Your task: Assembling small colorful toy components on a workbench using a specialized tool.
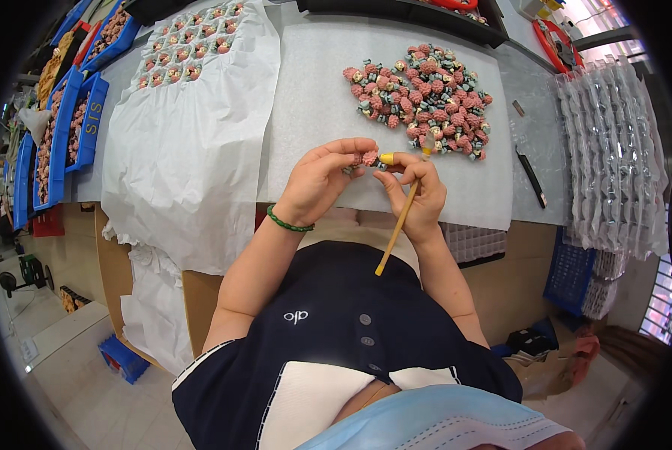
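A small figurine with a bumpy pink top (369,158) is pinched in the fingertips of my left hand (315,178), which wears a green beaded bracelet. My right hand (423,196) is closed around a thin wooden-handled brush (398,234), its handle end slanting down toward me and its head up by the pile. A yellow finger cover (386,159) on a right fingertip touches or nearly touches the figurine. Beyond the hands, a heap of similar pink and grey-green figurines (435,97) lies on white sheeting (306,90).
Back left, a tray of figurines in rows (177,56) rests on white paper (186,157). Blue bins (90,124) of parts stand at far left. A black-handled tool (531,178) lies right of the heap, beside stacked clear plastic trays (609,150). A black tray (396,16) sits at the back.
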`<state>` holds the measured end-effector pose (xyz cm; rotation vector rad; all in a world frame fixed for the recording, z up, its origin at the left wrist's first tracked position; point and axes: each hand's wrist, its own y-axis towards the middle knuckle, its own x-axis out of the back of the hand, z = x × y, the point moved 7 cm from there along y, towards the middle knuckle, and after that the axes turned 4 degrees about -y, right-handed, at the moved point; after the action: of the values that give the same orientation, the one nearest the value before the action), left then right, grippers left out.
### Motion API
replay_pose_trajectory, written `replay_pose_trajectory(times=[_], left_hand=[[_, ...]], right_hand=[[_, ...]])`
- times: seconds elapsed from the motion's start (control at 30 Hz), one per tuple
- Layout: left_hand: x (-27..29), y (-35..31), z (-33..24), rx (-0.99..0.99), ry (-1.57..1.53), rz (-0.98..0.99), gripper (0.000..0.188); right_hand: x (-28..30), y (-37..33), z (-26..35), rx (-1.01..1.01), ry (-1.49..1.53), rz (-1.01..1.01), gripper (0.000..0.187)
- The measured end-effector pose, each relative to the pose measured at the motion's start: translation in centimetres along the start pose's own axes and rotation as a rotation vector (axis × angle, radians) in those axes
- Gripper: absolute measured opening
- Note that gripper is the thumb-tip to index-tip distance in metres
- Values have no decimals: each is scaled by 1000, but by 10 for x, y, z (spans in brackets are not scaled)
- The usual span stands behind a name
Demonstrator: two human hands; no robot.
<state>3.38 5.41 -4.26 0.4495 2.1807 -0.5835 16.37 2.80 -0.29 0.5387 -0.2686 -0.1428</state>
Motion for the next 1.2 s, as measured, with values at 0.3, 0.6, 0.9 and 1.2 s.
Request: replay_pose_trajectory(times=[0.3,0.6,0.9,1.2], left_hand=[[-7,-4,-17,-222,223,-68,32],[-9,-12,-29,-477,669,-116,28],[-38,-40,-49,-487,952,-51,42],[5,-40,-228,-983,1567,-628,25]], right_hand=[[-4,1,0,-14,-13,51,28],[-21,10,-13,-280,401,80,26],[-26,7,18,-392,416,-6,17],[-17,5,21,-199,39,47,18]])
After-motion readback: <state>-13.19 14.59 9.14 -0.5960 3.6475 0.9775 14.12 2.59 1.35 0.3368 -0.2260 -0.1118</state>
